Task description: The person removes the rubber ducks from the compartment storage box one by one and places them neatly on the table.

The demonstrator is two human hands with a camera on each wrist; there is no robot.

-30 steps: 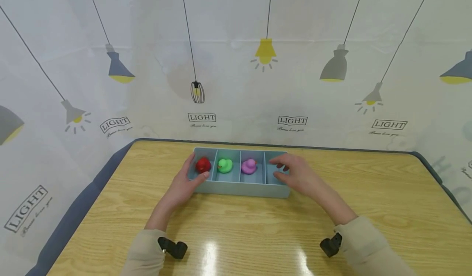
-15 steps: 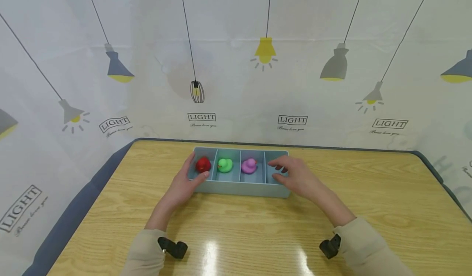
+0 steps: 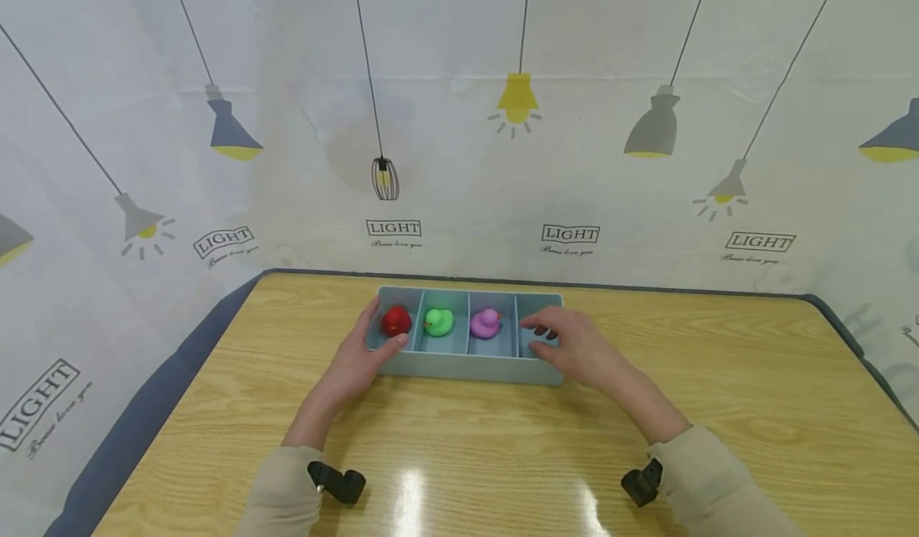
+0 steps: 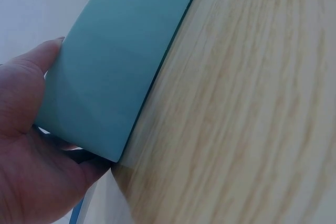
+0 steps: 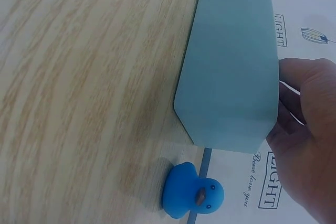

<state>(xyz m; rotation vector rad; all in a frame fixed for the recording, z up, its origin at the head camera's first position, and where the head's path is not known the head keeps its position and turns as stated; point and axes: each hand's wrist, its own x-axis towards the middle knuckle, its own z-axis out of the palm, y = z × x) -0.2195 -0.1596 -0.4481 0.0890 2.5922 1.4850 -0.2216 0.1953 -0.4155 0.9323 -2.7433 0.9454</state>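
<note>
Four-compartment pale blue tray (image 3: 459,365) holding three coloured ducks (image 3: 439,322)

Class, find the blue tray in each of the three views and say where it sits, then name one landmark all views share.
Head: the tray lies centre, at the table's far side, between both hands.
Left wrist: its wall fills the upper left, held by the left hand.
Right wrist: its wall stands upper centre, right hand beside it.
Shared landmark: the wooden table.
</note>
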